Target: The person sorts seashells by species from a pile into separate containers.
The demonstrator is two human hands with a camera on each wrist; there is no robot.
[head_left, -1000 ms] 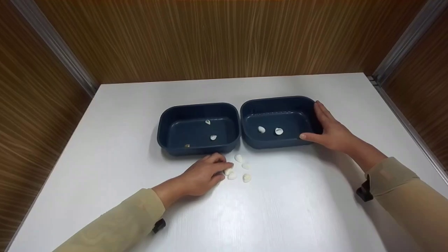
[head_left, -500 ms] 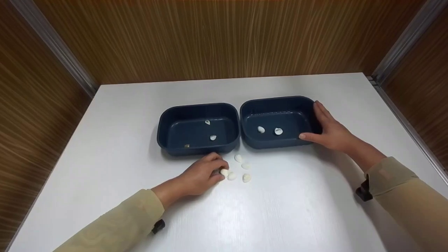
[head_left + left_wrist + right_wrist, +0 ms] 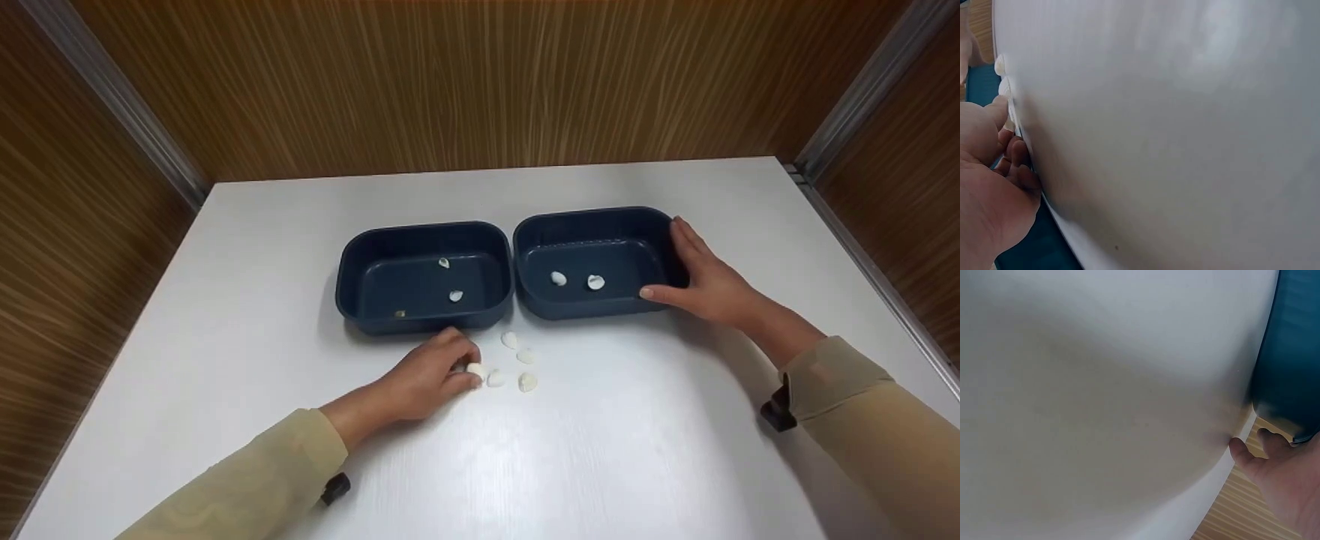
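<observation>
I see my left hand point(image 3: 431, 375) low on the white table point(image 3: 637, 450), just in front of the left dark blue tray point(image 3: 352, 281). Its fingers are curled and they pinch one small white shell point(image 3: 475, 370) between thumb and fingertips; the shell is at the table surface, I cannot tell if it is already lifted. Just beside it, to the right, three more shells lie loose on the table: one point(image 3: 496, 379) nearly touching the pinched one, one point(image 3: 527, 382) a little further right, and one point(image 3: 510, 340) closer to the trays, with a smaller pale piece point(image 3: 525, 356) between them.

My right hand point(image 3: 709, 281) rests against the right side of the right dark blue tray point(image 3: 652, 225). The fingers are straight along the tray wall and the thumb touches its front corner, so the hand is open and only presses on the tray.

The left tray holds two white shells and one small brownish piece. The right tray holds two white shells side by side. The two trays stand touching each other.
</observation>
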